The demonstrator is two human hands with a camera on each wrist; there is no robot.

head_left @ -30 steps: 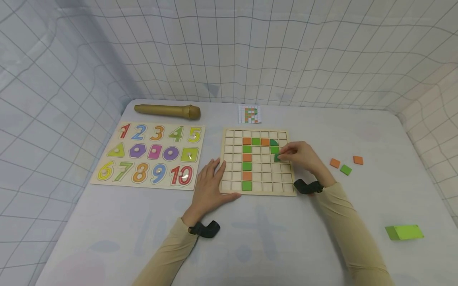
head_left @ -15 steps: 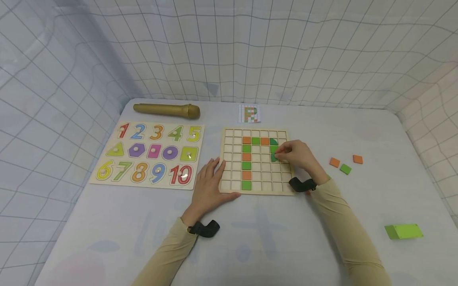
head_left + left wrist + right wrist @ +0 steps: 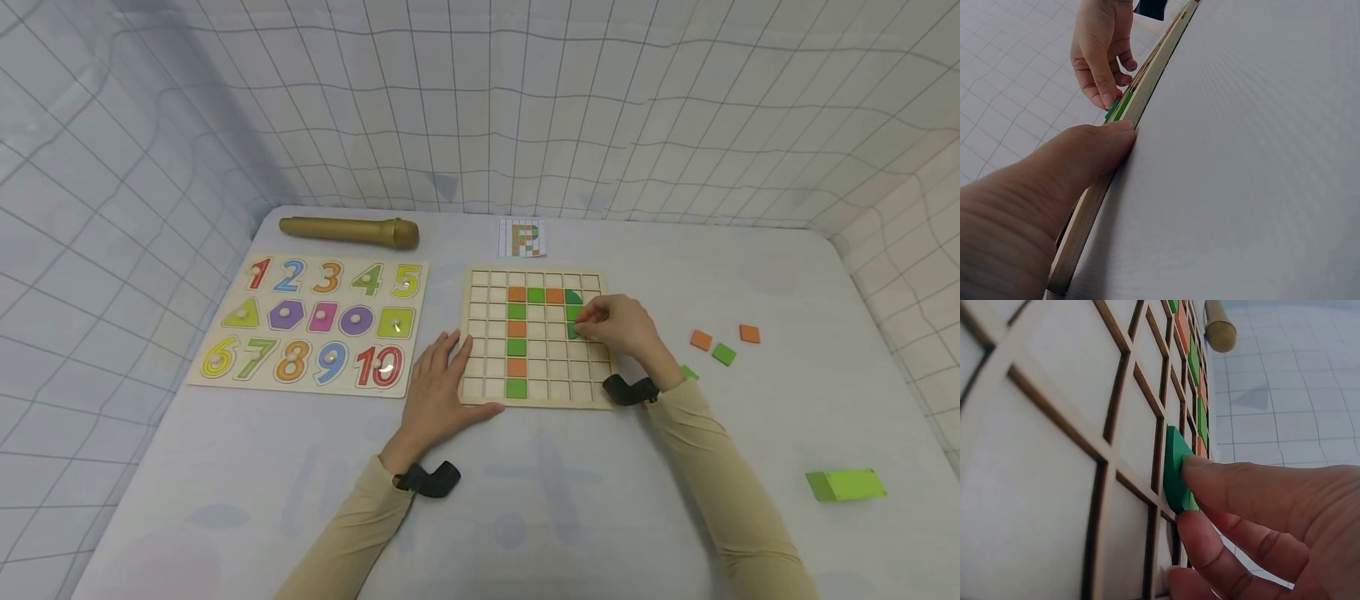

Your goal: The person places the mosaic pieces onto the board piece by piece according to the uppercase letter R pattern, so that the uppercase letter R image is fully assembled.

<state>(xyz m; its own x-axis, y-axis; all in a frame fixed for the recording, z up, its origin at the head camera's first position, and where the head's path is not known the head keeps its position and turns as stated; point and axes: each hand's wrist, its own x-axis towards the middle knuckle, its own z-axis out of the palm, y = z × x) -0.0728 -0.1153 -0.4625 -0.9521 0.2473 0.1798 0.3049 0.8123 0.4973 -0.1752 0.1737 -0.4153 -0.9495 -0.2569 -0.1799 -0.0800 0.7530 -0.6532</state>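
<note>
My right hand [image 3: 628, 323] pinches a dark green tile with a rounded edge [image 3: 1176, 469] between thumb and fingers. It holds the tile at the wooden grid board [image 3: 551, 398], just below a light green square [image 3: 573, 312] in the right part. In the right wrist view the tile stands out from the grid, partly behind the fingertips. Orange and green squares fill a column and a top row on the board, ending in a dark green rounded tile [image 3: 573, 297]. My left hand [image 3: 438, 392] rests at the board's lower left corner, fingers spread along the left side, thumb on the front edge.
Loose orange [image 3: 701, 340] and green tiles [image 3: 723, 354] lie right of the board, some partly under the right wrist. A pattern card [image 3: 522, 239] lies behind it. At left are a number puzzle [image 3: 307, 325] and a gold microphone [image 3: 348, 231]; a green block [image 3: 847, 485] sits front right.
My right hand has moved slightly left with the dark green tile, bringing it in line under the light green square. The left hand stays in place.
</note>
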